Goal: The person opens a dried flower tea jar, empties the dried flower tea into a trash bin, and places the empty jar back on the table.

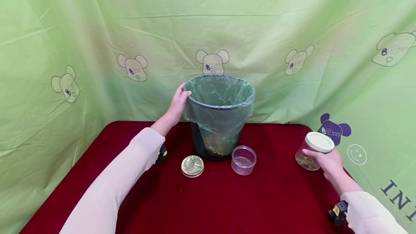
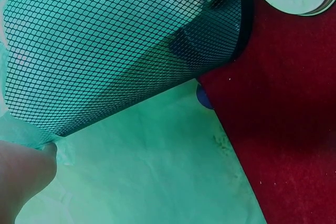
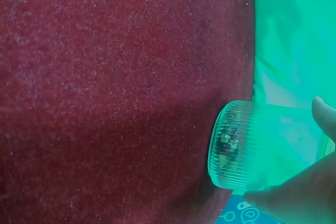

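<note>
A black mesh wastebasket [image 1: 216, 138], lined with a thin clear bag [image 1: 224, 118], stands at the back middle of the red-covered table. My left hand [image 1: 178, 104] grips its rim on the left side, the thumb at the edge of the bag. Over at the right edge of the table, my right hand [image 1: 329, 163] holds a clear ribbed jar [image 1: 303, 156] with a white lid [image 1: 320, 141]. Small dark and pale bits lie at the bottom of the jar in the right wrist view. Whether the jar's base touches the cloth is hard to tell.
In front of the wastebasket stands a small clear plastic tub [image 1: 243, 167] without a lid. To its left lies a round shiny lid-like disc [image 1: 192, 165]. Green printed cloth [image 1: 162, 39] hangs close behind the table [image 1: 211, 205] and along its sides.
</note>
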`<control>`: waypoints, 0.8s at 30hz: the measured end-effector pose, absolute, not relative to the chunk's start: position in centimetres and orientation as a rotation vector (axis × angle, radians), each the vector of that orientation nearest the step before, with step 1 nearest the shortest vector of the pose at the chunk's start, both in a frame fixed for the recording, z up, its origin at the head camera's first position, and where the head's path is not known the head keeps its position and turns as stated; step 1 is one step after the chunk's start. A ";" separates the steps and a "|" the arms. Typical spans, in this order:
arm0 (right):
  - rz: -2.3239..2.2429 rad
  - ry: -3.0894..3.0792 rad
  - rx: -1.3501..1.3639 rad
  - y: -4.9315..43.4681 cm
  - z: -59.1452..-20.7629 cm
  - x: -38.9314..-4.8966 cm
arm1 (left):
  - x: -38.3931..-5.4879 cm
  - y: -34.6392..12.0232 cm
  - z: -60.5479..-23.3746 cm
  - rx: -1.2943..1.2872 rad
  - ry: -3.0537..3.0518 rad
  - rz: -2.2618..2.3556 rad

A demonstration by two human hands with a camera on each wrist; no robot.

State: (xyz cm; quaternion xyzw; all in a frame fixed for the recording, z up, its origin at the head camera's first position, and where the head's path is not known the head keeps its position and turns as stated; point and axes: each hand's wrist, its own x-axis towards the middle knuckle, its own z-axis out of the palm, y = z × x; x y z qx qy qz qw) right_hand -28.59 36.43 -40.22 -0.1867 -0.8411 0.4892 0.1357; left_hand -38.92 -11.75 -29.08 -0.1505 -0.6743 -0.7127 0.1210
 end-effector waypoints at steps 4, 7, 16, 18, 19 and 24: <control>1.410 -2.453 -0.529 36.5 -40.2 -28.4 | -39.0 -11.7 -29.1 -0.438 -1.979 -2.081; 1.406 -2.467 -0.518 36.5 -40.2 -28.2 | -39.0 -11.7 -29.1 -0.434 -1.990 -2.080; 1.379 -2.497 -0.481 36.7 -40.4 -28.0 | -38.7 -11.7 -29.1 -0.420 -1.998 -2.076; 1.368 -2.503 -0.472 36.7 -40.5 -27.9 | -38.7 -11.7 -29.0 -0.420 -2.004 -2.070; 1.364 -2.506 -0.466 36.7 -40.5 -27.8 | -38.7 -11.7 -29.0 -0.421 -2.003 -2.069; 1.343 -2.534 -0.427 36.8 -40.3 -27.6 | -38.8 -11.7 -29.0 -0.424 -1.999 -2.067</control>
